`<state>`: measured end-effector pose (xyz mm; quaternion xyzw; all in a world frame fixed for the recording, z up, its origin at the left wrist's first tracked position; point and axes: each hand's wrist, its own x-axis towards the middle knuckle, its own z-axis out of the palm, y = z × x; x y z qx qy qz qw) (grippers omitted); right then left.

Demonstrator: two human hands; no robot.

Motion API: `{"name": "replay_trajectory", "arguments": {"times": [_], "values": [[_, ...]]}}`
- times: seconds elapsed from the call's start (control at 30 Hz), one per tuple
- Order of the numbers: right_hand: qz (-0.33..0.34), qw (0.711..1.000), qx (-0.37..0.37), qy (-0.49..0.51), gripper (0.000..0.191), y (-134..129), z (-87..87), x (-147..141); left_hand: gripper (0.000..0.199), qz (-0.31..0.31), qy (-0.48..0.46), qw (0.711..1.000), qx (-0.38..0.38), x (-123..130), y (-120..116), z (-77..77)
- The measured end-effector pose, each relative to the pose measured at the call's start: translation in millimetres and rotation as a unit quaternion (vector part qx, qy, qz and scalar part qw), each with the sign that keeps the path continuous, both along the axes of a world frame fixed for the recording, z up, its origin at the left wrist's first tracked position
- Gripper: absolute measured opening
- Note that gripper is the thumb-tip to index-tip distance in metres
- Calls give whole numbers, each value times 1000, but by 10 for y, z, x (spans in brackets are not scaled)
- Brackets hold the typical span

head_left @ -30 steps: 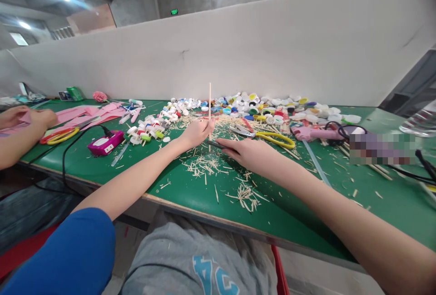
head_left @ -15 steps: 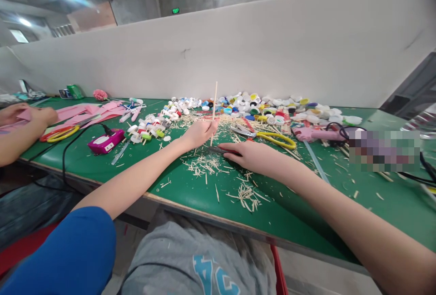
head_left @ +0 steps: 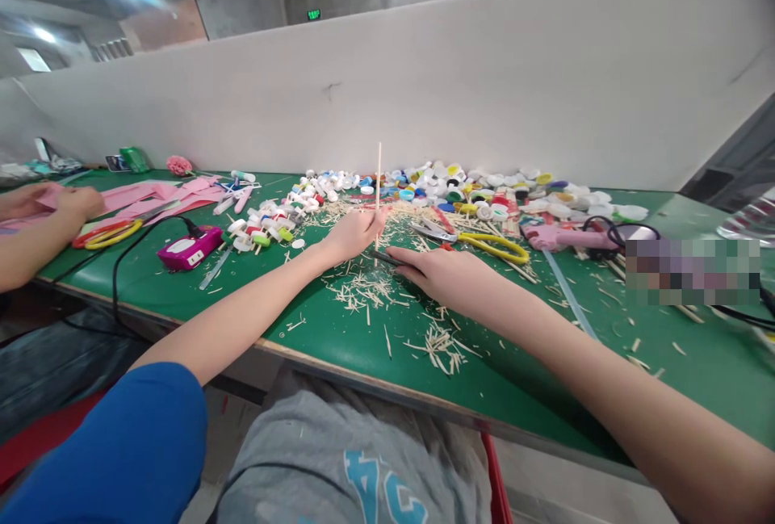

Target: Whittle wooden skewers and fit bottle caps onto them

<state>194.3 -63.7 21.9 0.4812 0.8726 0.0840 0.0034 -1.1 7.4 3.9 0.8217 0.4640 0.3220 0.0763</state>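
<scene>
My left hand (head_left: 356,234) is closed around a thin pale wooden stick (head_left: 379,173), which stands upright with its top above the fingers and its lower end below them. My right hand (head_left: 424,266) grips a dark, narrow blade-like tool (head_left: 386,257), whose tip is at the lower part of the stick. Beneath both hands, wood shavings (head_left: 363,291) are scattered over the green tabletop (head_left: 339,352). Yellow-handled scissors (head_left: 493,245) lie just beyond my right hand.
Bottle caps (head_left: 451,183) are heaped along the partition. A magenta box (head_left: 190,248) with a black cable lies left, near red-and-yellow scissors (head_left: 107,234). Another person's hands (head_left: 78,203) hold pink material at far left. A pink glue gun-like object (head_left: 563,238) lies right.
The stick has moved slightly left and stands straighter. The dark tool's tip has risen a little along the stick, and my right hand has shifted slightly upward.
</scene>
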Motion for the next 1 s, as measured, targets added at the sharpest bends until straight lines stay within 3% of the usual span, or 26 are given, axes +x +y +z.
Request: {"name": "replay_trajectory", "arguments": {"times": [0.4, 0.67, 0.87, 1.0], "values": [[9, 995, -83, 45, 45, -9, 48, 13, 60, 4, 5, 1000, -8, 25, -28, 21], [26, 973, -206, 100, 70, 77, 186, 247, 62, -9, -10, 1000, -13, 6, -13, 18], [27, 969, -213, 124, 66, 104, 279, 320, 63, -3, 1, 1000, -2, -6, 17, -3], [29, 978, -158, 132, 55, 127, 268, 319, 62, 2, 10, 1000, -4, -5, 6, 10]]}}
